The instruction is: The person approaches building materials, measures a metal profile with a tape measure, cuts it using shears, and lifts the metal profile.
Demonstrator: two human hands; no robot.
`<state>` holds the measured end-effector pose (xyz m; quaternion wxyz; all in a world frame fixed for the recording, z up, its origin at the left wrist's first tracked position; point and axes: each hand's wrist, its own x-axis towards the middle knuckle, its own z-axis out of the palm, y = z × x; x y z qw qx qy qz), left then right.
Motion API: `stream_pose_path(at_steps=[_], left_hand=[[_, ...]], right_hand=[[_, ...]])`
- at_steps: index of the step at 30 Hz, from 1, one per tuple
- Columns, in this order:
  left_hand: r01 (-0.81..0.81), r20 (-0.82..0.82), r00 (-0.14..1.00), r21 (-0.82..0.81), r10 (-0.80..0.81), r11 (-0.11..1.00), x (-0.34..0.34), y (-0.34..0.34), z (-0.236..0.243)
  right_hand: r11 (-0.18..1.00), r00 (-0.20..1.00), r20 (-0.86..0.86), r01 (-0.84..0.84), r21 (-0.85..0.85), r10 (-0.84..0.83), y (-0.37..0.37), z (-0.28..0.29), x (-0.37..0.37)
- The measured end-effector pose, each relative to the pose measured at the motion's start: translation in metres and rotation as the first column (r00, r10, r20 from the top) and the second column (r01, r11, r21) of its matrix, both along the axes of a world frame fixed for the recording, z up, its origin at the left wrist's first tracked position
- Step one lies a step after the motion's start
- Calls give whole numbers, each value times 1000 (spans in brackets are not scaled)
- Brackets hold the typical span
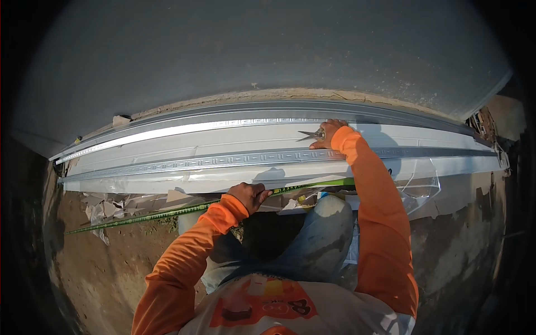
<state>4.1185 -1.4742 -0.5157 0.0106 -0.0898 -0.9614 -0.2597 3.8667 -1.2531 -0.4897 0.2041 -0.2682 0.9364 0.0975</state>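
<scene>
My left hand (249,197) is closed around the green blade of a tape measure (151,215). The blade stretches out far to the left and also runs right, toward my right forearm. In my right hand (333,133) is a pair of metal snips (309,135), their jaws apart and pointing left. The snips are over a white panel (234,144), between two long metal profiles. The near slotted metal profile (218,160) lies across the panels just below my right hand. The far metal profile (167,133) runs behind it, with bright sun on its left part.
A grey wall (268,50) rises behind the stack. Clear plastic wrap (419,187) hangs off the panels at the right. Torn scraps (106,207) lie along the near edge, on brown ground (106,268). My knees (329,220) are close to the stack.
</scene>
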Motion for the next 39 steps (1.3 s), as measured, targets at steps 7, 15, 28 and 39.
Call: stream_pose_path(at_steps=[7, 15, 28, 39], left_hand=[[-15, 43, 999, 147, 9, 989, 11, -7, -2], [-15, 153, 988, 235, -21, 972, 9, -26, 0], [-62, 255, 966, 341, -28, 938, 25, -60, 7], [-304, 685, 725, 412, -72, 859, 96, -101, 38]], right_hand=[[684, 931, -294, -69, -726, -218, 69, 11, 36], [800, 869, -481, -204, -565, -118, 183, -32, 167], [710, 766, -572, -226, -667, -294, 139, -60, 136], [804, 980, -36, -182, -566, 197, 92, 89, 178]])
